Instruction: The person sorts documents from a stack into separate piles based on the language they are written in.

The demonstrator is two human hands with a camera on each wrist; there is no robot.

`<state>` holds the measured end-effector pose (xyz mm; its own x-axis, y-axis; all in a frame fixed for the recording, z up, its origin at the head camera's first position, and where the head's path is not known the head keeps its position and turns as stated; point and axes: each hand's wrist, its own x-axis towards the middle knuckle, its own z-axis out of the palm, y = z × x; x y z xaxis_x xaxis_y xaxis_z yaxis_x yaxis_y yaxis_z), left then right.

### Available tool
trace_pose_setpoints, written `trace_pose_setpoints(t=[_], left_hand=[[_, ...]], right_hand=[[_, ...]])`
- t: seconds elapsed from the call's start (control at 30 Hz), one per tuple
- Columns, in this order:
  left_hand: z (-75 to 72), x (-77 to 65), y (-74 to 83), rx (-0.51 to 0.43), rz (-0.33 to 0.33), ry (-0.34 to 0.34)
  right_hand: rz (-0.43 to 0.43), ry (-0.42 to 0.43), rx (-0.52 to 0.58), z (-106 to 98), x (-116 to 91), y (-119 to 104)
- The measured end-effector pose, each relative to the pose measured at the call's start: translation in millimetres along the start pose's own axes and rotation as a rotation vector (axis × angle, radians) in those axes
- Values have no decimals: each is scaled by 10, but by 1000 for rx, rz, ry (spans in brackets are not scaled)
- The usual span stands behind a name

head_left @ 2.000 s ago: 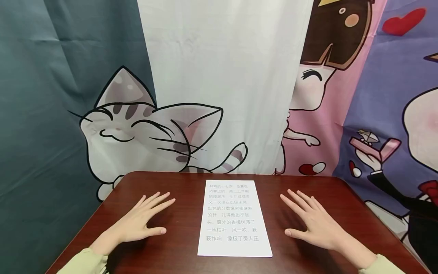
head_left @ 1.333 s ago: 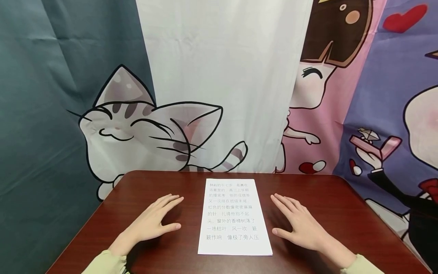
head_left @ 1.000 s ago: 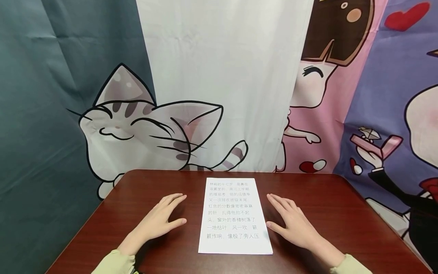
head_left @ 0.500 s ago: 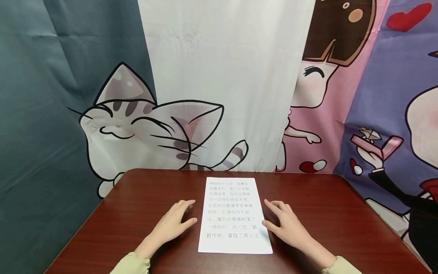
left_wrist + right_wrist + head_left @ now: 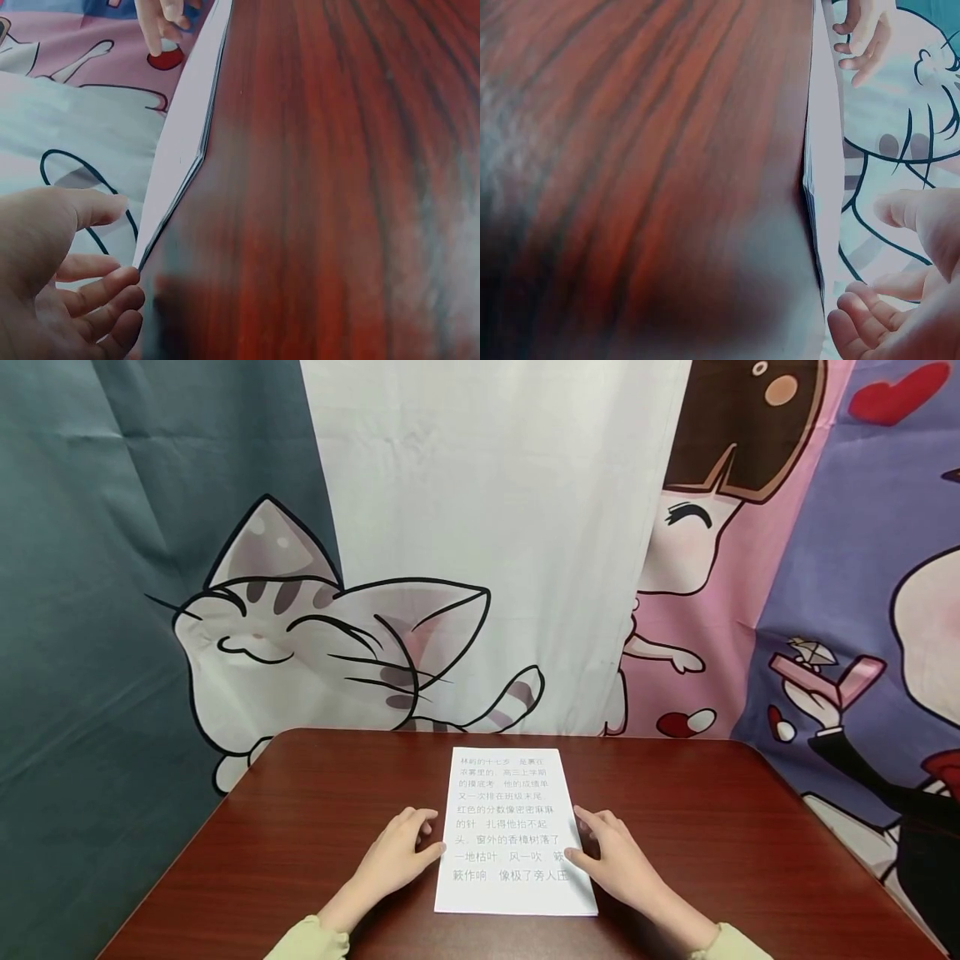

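A thin stack of printed paper lies flat on the table, lines of text on its top sheet. At its left edge is my left hand, fingers loosely bent and thumb tip right at the paper's side. My right hand is at the right edge, its thumb overlapping the top sheet in the head view. In the left wrist view the left fingertips are beside the paper's corner, the thumb raised apart from it. The right wrist view shows the right hand with thumb and fingers spread apart near the stack's side.
The dark red wooden table has rounded far corners. Behind it hangs a curtain printed with a cartoon cat and cartoon people. Pale green sleeves cover both forearms.
Both hands have moved inward from the table's sides to the edges of the paper, and their fingers have bent more. The paper stays in place on the table.
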<state>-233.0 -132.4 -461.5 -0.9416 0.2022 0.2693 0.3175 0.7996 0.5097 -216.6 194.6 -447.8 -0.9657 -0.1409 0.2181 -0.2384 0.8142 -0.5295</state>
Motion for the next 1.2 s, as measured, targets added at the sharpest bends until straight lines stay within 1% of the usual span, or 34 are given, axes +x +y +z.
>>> trace_pose_setpoints(t=[0.23,0.4,0.5,0.67,0.87,0.97,1.2], left_hand=[[20,-37,29,-48,15,-33],[45,-45,29,-103,19,-36],[72,-40,32,-120,15,-31],[105,-17,42,-111,13,-25],[126,7,74,-68,14,-32],[131,11,77,-64,24,-43],[146,12,73,-73,49,-31]], right_hand=[[32,-15,7,30,-17,-5],[45,-14,7,55,-29,2],[50,-18,-5,71,-43,7],[58,-22,-36,99,-55,0],[83,-42,-60,93,-39,-16],[89,-58,-64,81,-29,-23],[97,-55,-41,100,-21,-29]])
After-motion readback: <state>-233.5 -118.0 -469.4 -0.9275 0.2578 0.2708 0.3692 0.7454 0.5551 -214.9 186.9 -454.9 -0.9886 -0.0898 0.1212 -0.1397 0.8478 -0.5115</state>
